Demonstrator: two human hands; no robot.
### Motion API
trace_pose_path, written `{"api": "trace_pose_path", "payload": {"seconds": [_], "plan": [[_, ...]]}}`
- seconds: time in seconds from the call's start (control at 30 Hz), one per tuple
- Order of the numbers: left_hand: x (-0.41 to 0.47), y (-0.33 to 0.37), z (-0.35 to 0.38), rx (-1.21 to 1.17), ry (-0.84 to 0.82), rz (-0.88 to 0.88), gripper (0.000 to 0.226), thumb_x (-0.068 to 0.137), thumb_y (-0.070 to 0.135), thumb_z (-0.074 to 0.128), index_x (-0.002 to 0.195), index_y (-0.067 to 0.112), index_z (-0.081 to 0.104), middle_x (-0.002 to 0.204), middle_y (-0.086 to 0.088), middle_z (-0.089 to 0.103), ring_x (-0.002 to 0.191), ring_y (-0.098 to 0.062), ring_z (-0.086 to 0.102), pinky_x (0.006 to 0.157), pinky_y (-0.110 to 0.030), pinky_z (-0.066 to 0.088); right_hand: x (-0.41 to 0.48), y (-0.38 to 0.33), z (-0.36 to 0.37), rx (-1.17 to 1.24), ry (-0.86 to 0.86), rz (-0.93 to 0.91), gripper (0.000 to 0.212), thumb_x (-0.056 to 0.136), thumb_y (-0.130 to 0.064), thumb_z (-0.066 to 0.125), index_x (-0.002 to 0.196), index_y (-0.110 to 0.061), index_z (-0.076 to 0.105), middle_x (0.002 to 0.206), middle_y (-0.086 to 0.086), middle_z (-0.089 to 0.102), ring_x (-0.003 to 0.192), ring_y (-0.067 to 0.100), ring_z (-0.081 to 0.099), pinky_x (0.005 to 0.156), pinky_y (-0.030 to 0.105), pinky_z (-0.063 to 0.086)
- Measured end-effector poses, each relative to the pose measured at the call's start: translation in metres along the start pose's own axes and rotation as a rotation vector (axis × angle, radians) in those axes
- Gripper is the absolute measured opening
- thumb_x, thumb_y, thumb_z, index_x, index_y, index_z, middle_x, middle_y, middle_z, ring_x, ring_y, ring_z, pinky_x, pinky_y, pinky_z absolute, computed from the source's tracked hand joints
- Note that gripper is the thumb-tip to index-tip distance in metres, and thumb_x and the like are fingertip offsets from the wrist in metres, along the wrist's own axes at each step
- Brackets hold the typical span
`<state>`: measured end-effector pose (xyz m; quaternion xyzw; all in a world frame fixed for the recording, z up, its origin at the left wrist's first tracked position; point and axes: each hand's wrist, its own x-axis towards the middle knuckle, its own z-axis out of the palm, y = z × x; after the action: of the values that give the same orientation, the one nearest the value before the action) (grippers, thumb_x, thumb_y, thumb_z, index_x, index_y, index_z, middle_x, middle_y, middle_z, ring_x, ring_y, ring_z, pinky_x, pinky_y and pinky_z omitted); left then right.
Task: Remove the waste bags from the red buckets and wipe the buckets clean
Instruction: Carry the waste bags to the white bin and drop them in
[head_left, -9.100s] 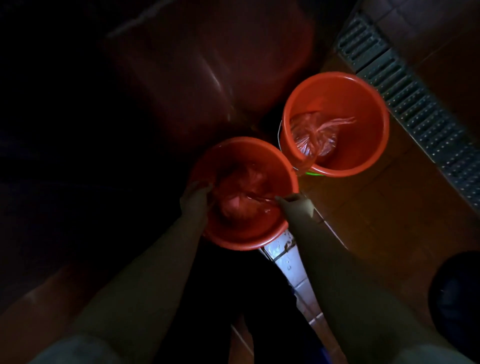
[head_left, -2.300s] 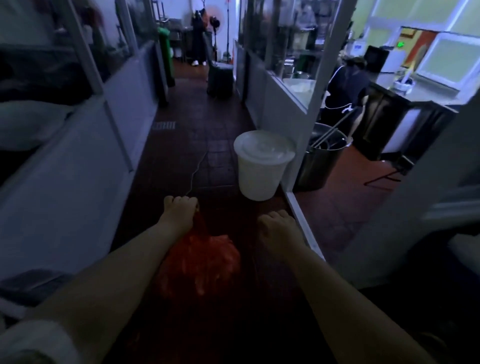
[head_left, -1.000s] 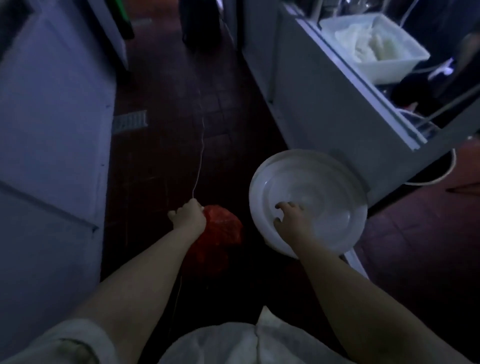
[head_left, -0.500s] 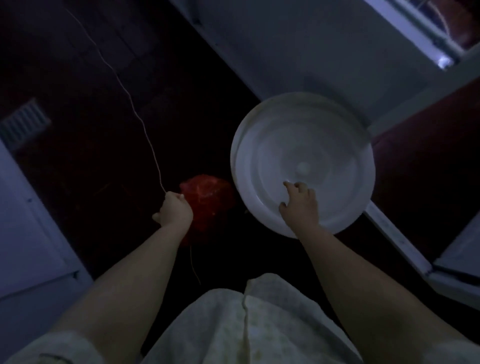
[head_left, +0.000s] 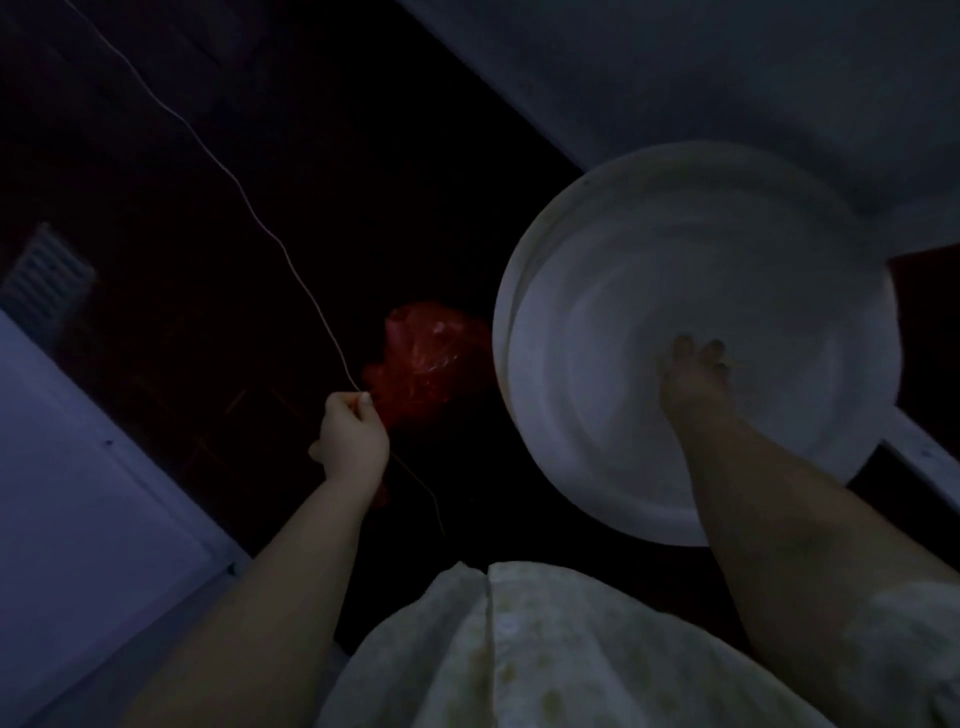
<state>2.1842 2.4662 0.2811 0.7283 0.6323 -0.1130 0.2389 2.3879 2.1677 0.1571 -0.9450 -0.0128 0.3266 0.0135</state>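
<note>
**Dark corridor floor, one red bag, one white lid**

Dim, almost black floor (head_left: 156, 156) fills the middle of the view, with pale wall panels (head_left: 78, 467) at the near left and along the far right. One slatted floor vent (head_left: 47, 280) sits at the left edge. One thin pale cord (head_left: 249, 208) runs from the far left across the floor and passes the left hand.

Two bare hands show. The left hand (head_left: 353, 441) is a fist, fingers curled tight round the gathered neck of the single red waste bag (head_left: 431, 364), which hangs over the floor just left of the lid. The right hand (head_left: 696, 379) lies on the one round white lid (head_left: 623, 291), fingertips (head_left: 681, 345) close together; whether they hook onto anything cannot be told. One pale speckled garment (head_left: 519, 649) fills the near edge
</note>
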Motion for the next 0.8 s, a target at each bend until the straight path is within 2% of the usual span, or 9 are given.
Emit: {"api": "trace_pose_path", "payload": {"seconds": [0.1, 0.3, 0.37, 0.43, 0.57, 0.63, 0.8], "plan": [[0.023, 0.020, -0.015, 0.016, -0.032, 0.076, 0.019, 0.102, 0.030, 0.040, 0.102, 0.016, 0.052, 0.080, 0.009, 0.049, 0.081, -0.014, 0.045, 0.099, -0.037, 0.027, -0.007, -0.003, -0.009, 0.033, 0.045, 0.038, 0.032, 0.094, -0.006, 0.045, 0.126, -0.004, 0.042, 0.127, 0.030, 0.035, 0.099, 0.048, 0.052, 0.089, 0.049, 0.047], [0.059, 0.040, -0.084, 0.035, -0.095, 0.290, 0.017, 0.100, 0.031, 0.040, 0.100, 0.020, 0.053, 0.074, 0.011, 0.052, 0.070, -0.010, 0.047, 0.094, -0.036, 0.027, -0.061, -0.039, -0.041, 0.078, 0.111, 0.020, 0.029, 0.091, -0.012, 0.050, 0.120, -0.009, 0.050, 0.126, 0.027, 0.039, 0.106, 0.044, 0.050, 0.092, 0.043, 0.044], [0.063, 0.048, -0.120, 0.066, -0.099, 0.400, 0.020, 0.100, 0.032, 0.039, 0.102, 0.019, 0.055, 0.079, 0.008, 0.058, 0.068, -0.010, 0.045, 0.093, -0.036, 0.028, -0.089, -0.057, -0.055, 0.136, 0.142, 0.082, 0.031, 0.092, -0.021, 0.046, 0.121, -0.009, 0.048, 0.124, 0.026, 0.046, 0.107, 0.040, 0.050, 0.087, 0.041, 0.040], [0.059, 0.063, -0.156, 0.089, -0.113, 0.521, 0.023, 0.100, 0.033, 0.039, 0.105, 0.018, 0.055, 0.088, 0.003, 0.062, 0.068, -0.010, 0.042, 0.095, -0.037, 0.030, -0.122, -0.074, -0.071, 0.150, 0.206, 0.154, 0.036, 0.091, -0.034, 0.042, 0.115, -0.008, 0.045, 0.118, 0.026, 0.052, 0.102, 0.040, 0.052, 0.087, 0.044, 0.042], [0.030, 0.111, -0.220, 0.146, -0.130, 0.822, 0.024, 0.099, 0.032, 0.039, 0.105, 0.017, 0.056, 0.097, -0.002, 0.065, 0.091, -0.024, 0.058, 0.095, -0.040, 0.032, -0.186, -0.092, -0.100, 0.268, 0.237, 0.275, 0.025, 0.095, -0.017, 0.046, 0.118, -0.008, 0.051, 0.126, 0.026, 0.044, 0.109, 0.042, 0.050, 0.091, 0.044, 0.042], [0.010, 0.141, -0.246, 0.176, -0.114, 0.944, 0.022, 0.099, 0.030, 0.039, 0.104, 0.016, 0.056, 0.102, -0.004, 0.065, 0.097, -0.026, 0.059, 0.090, -0.039, 0.030, -0.208, -0.089, -0.117, 0.322, 0.263, 0.291, 0.030, 0.094, -0.010, 0.046, 0.123, -0.010, 0.053, 0.128, 0.025, 0.047, 0.112, 0.041, 0.050, 0.091, 0.042, 0.043], [-0.059, 0.211, -0.313, 0.165, -0.084, 1.174, 0.023, 0.096, 0.022, 0.043, 0.111, 0.011, 0.056, 0.120, -0.013, 0.059, 0.114, -0.030, 0.054, 0.101, -0.044, 0.026, -0.271, -0.064, -0.165, 0.502, 0.423, 0.419, 0.027, 0.095, -0.019, 0.046, 0.118, -0.009, 0.056, 0.120, 0.024, 0.055, 0.104, 0.039, 0.059, 0.086, 0.038, 0.046]]}}
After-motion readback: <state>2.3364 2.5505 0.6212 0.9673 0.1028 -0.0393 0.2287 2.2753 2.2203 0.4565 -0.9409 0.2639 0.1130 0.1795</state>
